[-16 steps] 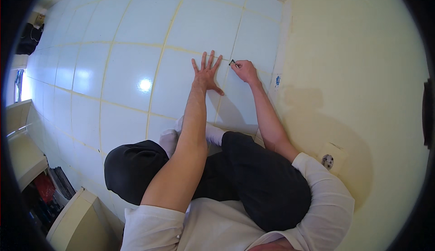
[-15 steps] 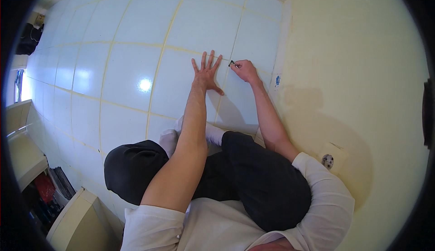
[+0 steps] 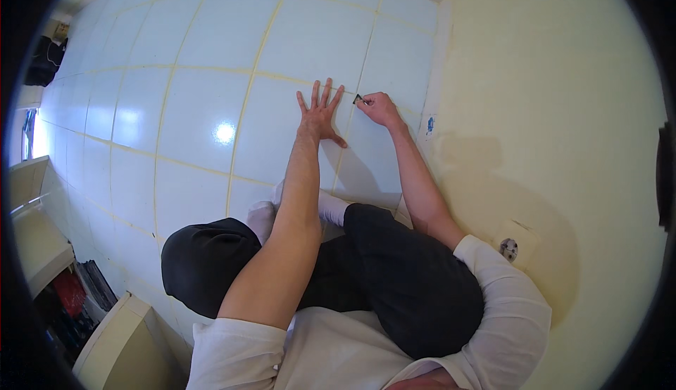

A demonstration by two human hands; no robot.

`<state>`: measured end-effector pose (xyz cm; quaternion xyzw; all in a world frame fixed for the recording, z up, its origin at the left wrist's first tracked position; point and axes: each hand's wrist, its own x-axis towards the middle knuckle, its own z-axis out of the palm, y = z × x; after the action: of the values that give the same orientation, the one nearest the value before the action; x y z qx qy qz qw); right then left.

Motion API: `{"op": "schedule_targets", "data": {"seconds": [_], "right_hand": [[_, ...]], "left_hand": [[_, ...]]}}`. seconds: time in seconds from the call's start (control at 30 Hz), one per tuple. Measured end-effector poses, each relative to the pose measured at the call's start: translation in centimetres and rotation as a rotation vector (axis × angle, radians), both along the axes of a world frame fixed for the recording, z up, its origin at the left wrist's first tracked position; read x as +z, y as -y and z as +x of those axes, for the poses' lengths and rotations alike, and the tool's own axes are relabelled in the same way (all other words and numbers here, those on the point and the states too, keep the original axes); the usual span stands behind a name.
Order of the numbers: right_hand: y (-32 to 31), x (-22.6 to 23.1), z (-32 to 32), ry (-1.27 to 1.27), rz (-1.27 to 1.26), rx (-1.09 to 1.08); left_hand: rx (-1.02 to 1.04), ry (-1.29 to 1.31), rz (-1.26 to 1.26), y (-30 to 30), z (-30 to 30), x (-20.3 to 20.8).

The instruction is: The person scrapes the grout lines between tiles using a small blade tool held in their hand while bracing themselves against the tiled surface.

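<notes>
- The right hand (image 3: 380,108) is curled closed, its fingertips pinching a small dark tool (image 3: 358,98) whose kind is too small to make out.
- The left hand (image 3: 320,112) lies spread flat, all fingers splayed wide, palm down on the pale blue floor tile (image 3: 282,129); it holds nothing.
- The small dark tool sits right on the yellowish grout line (image 3: 366,52) that runs away from the person, just where a cross joint meets it. The left hand's outermost finger lies just beside this line, on its left.
- The tool is a short sliver; its visible end sticks out of the fingers toward the left hand, pointing roughly across the grout line. Its full long axis is hidden in the grip.
- The right hand rests to the right of the grout line, between it and the cream wall (image 3: 549,108).
- A small blue mark (image 3: 430,124) sits at the foot of the wall, just to the right of the right hand.
- A white wall socket (image 3: 510,248) sits on the wall, well apart from the grout line, beside the person's right elbow.
- The person kneels in dark trousers (image 3: 394,277) and a white T-shirt (image 3: 338,351), both forearms reaching forward toward the grout line.
- A white sock (image 3: 262,215) shows below the left forearm, to the left of the line.
</notes>
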<state>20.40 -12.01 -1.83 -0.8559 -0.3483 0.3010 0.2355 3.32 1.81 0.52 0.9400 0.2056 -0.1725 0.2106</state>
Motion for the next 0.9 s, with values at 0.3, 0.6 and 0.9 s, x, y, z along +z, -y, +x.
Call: {"op": "schedule_targets", "data": {"seconds": [0.3, 0.6, 0.9], "right_hand": [[-0.3, -0.1, -0.5, 0.073, 0.032, -0.084], [-0.9, 0.6, -1.5, 0.094, 0.015, -0.141], [-0.8, 0.2, -0.3, -0.027, -0.126, -0.009]], "left_hand": [[0.005, 0.004, -0.004, 0.1, 0.0, -0.1], [0.011, 0.0, 0.003, -0.1, -0.3, -0.3], [0.011, 0.019, 0.02, -0.1, -0.4, -0.5]]}}
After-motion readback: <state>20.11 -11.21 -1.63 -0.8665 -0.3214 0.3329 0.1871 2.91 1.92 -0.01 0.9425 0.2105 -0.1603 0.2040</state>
